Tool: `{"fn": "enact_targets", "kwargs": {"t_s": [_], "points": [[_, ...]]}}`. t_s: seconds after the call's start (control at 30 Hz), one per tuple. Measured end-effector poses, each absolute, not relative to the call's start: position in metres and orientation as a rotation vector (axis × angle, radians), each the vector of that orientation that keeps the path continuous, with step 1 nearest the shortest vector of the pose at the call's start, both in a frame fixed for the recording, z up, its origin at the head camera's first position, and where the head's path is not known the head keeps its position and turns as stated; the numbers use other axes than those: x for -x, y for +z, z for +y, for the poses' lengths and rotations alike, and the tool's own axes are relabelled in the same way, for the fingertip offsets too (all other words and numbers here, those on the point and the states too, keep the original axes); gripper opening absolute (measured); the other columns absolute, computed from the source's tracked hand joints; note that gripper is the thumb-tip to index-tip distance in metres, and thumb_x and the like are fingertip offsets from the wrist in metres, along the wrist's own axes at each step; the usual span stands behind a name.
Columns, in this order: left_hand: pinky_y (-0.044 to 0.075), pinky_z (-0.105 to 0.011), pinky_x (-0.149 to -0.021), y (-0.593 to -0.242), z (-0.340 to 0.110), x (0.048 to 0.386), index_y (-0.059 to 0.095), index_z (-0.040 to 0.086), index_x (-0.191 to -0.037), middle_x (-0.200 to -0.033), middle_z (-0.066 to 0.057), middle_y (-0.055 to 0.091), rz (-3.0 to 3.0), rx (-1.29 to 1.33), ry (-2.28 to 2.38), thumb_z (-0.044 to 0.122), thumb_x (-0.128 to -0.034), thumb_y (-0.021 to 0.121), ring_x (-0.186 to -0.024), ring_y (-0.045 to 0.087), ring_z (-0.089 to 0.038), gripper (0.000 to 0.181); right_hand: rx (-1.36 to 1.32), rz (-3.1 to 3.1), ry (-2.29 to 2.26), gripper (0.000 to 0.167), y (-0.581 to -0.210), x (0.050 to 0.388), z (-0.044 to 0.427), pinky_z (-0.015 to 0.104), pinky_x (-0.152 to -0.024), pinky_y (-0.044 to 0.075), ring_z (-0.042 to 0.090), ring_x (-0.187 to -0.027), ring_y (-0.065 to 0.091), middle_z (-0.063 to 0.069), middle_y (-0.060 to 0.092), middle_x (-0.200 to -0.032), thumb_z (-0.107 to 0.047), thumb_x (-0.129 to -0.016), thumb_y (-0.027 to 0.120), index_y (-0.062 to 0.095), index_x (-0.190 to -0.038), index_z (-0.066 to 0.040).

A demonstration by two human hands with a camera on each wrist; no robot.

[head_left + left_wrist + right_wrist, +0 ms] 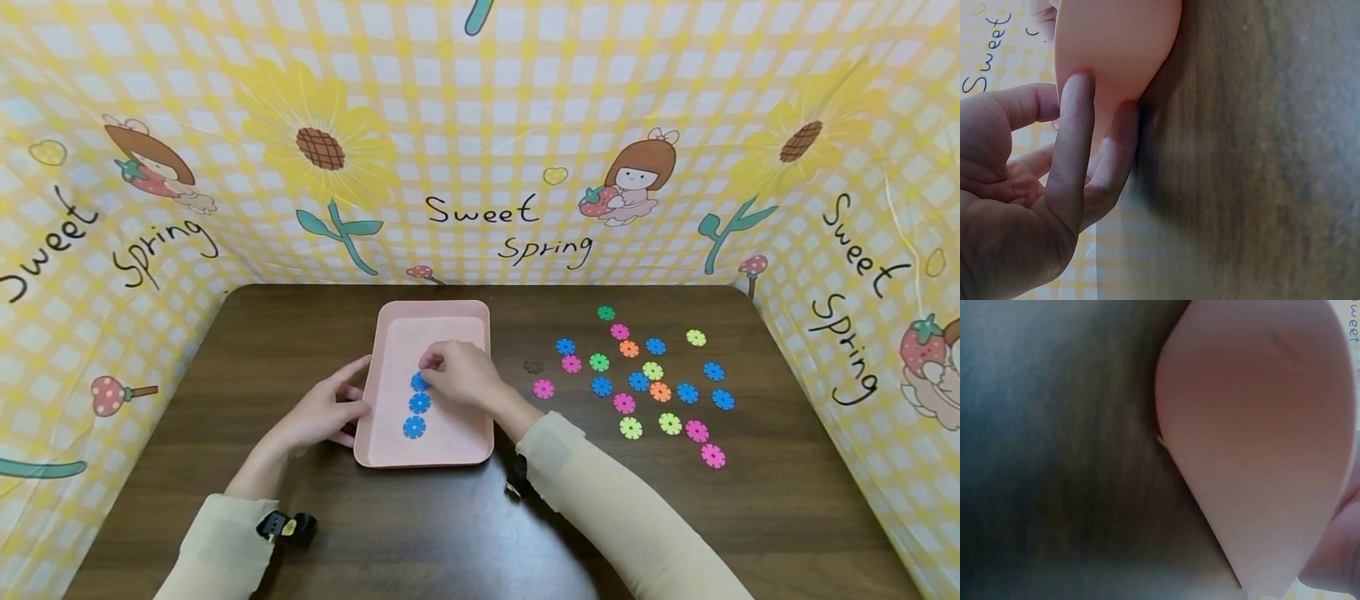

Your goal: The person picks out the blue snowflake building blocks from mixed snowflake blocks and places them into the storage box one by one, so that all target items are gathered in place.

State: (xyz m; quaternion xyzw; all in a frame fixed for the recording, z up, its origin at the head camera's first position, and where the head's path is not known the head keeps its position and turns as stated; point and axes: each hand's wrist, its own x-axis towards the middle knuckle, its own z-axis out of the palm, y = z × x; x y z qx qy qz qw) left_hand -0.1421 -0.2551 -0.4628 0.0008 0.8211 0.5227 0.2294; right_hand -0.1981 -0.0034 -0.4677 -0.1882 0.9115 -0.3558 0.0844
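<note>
A pink tray [423,454] lies on the table, with several blue notched discs [414,427] in a column inside it. My right hand [465,375] reaches over the tray's right wall, its curled thumb and fingers pinching at the farthest blue disc [418,382]. My left hand [318,414] touches the left side of the tray with spread, relaxed fingers. In the left wrist view, fingertips of the left hand [1072,162] rest against the outer wall of the tray [1119,44]. The right wrist view shows the tray wall [1254,450], which hides the discs.
Right of the tray, scattered discs lie on the brown table [480,542]: blue [602,386], pink [624,403], green [599,362], yellow-green [631,428], orange [660,391] and a dark one [533,366]. A yellow checked cloth [480,125] surrounds the table's back and sides.
</note>
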Motion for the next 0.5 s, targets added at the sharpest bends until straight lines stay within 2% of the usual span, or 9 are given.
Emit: {"fn": "enact_targets", "kwargs": {"t_s": [0.27,0.5], "points": [[0.063,-0.047,-0.063,-0.462,-0.254,0.142,0.022,0.022,-0.167,-0.122,-0.026,0.053,2.268,-0.011,1.434,0.007,-0.0989,0.062,-0.091,0.068,-0.029,0.080,0.473,2.725,-1.114,0.014,-0.452,0.202,0.027,0.040,-0.091,0.053,0.016,-0.099,0.062,-0.008,0.071,-0.105,-0.028,-0.099,0.070,0.078,-0.107,-0.021],[0.063,-0.047,-0.063,-0.463,-0.253,0.141,0.022,0.021,-0.167,-0.123,-0.027,0.054,2.266,-0.014,1.437,0.005,-0.0982,0.062,-0.091,0.068,-0.029,0.081,0.445,2.782,-1.259,0.019,-0.449,0.211,0.072,0.041,-0.091,0.053,0.025,-0.101,0.064,0.000,0.071,-0.105,-0.024,-0.099,0.072,0.076,-0.113,-0.013]]}}
